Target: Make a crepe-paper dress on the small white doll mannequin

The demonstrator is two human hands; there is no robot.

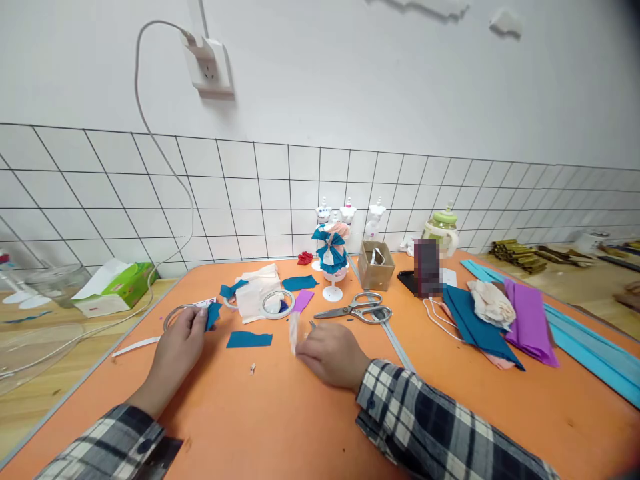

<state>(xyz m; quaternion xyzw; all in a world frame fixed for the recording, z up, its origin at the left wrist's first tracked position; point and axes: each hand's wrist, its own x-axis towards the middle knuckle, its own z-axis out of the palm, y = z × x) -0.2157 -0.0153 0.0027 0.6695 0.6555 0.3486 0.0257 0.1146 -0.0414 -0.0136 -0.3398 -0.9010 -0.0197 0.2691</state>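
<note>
My left hand (183,340), at the left of the orange table (240,427), is closed on a small blue paper piece (213,315). A roll of white tape (175,315) lies beside its fingers. My right hand (333,352) rests near the middle, fingers pinched at the lower end of a pale translucent strip (294,332). A flat blue piece (249,339) lies between my hands. Behind my right hand are metal scissors (357,309). A small white dress form (333,292) wears a blue ruffled dress (332,250).
A tape ring (277,304) sits on cream paper (257,283). Further right are a cardboard box (376,267), a phone (427,268), a green-lidded jar (443,229) and folded purple paper (531,323). A green tissue pack (116,287) lies left, near a white cable (190,193).
</note>
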